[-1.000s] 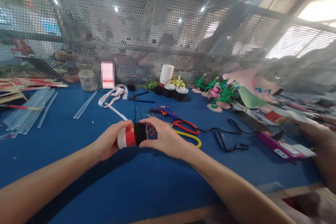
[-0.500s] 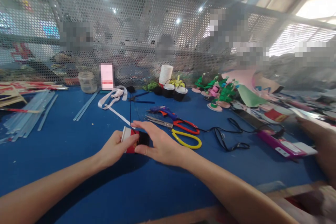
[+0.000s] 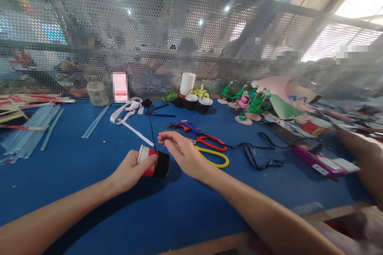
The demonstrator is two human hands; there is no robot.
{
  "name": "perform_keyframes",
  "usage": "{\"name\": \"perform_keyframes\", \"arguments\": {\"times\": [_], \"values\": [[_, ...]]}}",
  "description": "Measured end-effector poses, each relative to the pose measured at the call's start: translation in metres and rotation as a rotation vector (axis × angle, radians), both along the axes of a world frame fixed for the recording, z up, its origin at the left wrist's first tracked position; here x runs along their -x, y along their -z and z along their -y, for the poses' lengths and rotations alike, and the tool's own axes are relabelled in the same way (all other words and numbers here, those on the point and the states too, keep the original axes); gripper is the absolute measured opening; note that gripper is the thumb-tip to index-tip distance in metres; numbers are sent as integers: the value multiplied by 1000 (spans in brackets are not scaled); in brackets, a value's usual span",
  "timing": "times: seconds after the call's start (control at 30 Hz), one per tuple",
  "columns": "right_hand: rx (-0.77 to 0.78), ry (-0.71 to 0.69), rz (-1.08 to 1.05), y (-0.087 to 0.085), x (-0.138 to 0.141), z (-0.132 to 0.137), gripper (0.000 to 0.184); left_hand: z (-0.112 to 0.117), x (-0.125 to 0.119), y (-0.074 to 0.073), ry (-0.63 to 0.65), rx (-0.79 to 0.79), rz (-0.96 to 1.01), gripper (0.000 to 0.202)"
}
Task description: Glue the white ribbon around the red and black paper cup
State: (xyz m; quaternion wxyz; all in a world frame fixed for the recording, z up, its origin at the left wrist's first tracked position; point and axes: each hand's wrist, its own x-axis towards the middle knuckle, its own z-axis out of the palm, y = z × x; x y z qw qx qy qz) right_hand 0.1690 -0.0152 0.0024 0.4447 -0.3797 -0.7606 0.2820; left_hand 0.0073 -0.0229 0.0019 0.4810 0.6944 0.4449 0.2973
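My left hand (image 3: 129,171) grips a small red and white paper cup (image 3: 148,160) lying on its side, its lower part wrapped in black cord (image 3: 162,164). A thin black strand (image 3: 151,132) runs up from the cup toward the back of the blue table (image 3: 89,191). My right hand (image 3: 182,153) hovers just right of the cup, with the fingers pinched together near the strand; what they hold is too fine to make out.
Red and yellow scissors (image 3: 211,151), a blue glue gun (image 3: 187,126) and a black cable (image 3: 257,157) lie right of my hands. Clear glue sticks (image 3: 32,127), a white ribbon (image 3: 127,115), stacked cups (image 3: 187,83) and green craft figures (image 3: 248,105) stand farther back. Another person's arm (image 3: 363,155) is at the far right.
My right hand has come off the cup and moved up and to the right. The left hand has tilted the cup so its white rim points up and left.
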Motion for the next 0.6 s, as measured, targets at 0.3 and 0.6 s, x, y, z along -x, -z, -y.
{"name": "perform_keyframes", "arguments": {"times": [0.3, 0.6], "values": [[62, 129, 245, -1, -4, -8, 27, 4, 1, -1, 65, 43, 56, 34], [426, -109, 438, -22, -16, -3, 57, -1, 4, -7, -85, 57, 167, 37]]}}
